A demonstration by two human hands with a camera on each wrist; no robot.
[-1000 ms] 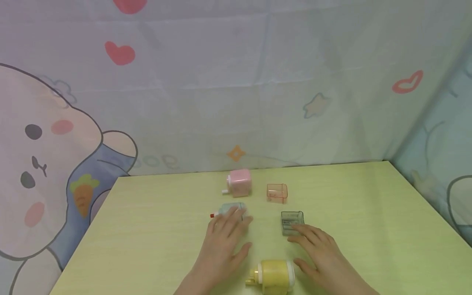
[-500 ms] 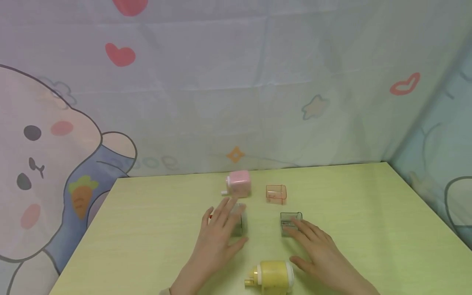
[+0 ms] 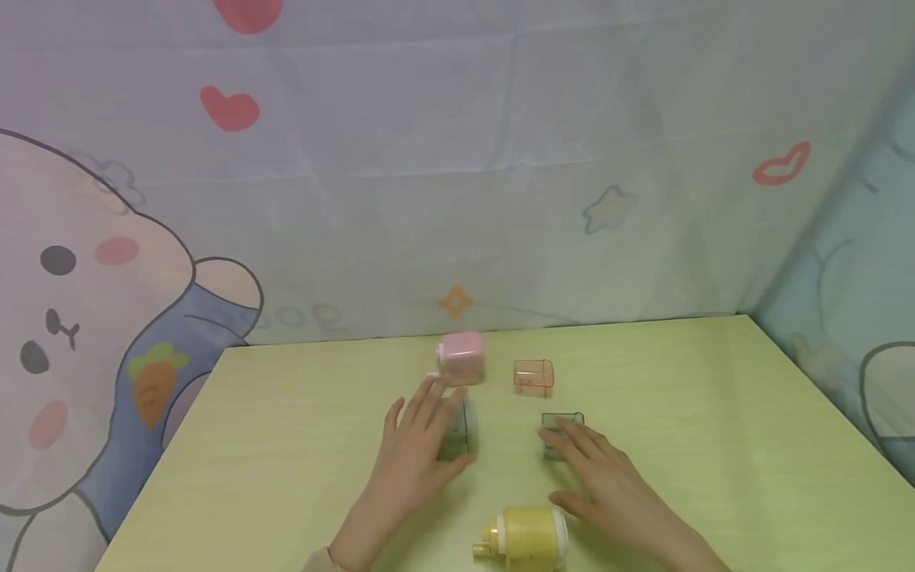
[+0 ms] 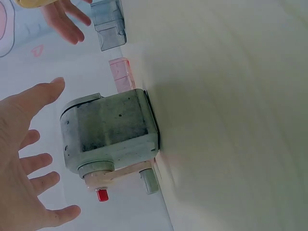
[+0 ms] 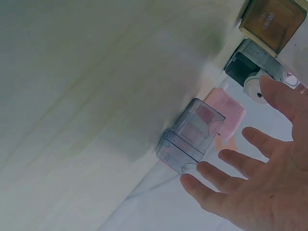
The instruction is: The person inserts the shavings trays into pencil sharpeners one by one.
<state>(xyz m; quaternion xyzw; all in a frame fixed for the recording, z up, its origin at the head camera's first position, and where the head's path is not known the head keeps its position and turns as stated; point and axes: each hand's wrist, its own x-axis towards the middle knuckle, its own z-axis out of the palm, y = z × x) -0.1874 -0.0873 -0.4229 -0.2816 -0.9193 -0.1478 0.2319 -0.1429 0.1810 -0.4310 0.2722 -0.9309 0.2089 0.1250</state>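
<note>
My left hand (image 3: 411,469) hovers with fingers spread over a grey-green crank pencil sharpener (image 4: 113,122), largely covered by the hand in the head view. In the left wrist view a gap shows between fingers and sharpener; its crank and red knob point downward there. My right hand (image 3: 608,485) reaches over a clear grey shavings drawer (image 5: 192,132), its spread fingers hiding part of it in the head view. The right wrist view shows the fingertips close to the drawer's edge; whether they touch it, I cannot tell.
A yellow crank sharpener (image 3: 530,534) lies near the front, between my forearms. Farther back are a pink sharpener (image 3: 461,357) and a clear red-tinted drawer (image 3: 534,378). All sit on a pale yellow table (image 3: 286,445), with a printed cloth (image 3: 400,159) hanging behind it.
My left hand has shifted left and forward over the grey-green sharpener, with its fingers spreading. The right hand has slid slightly left, farther over the grey drawer.
</note>
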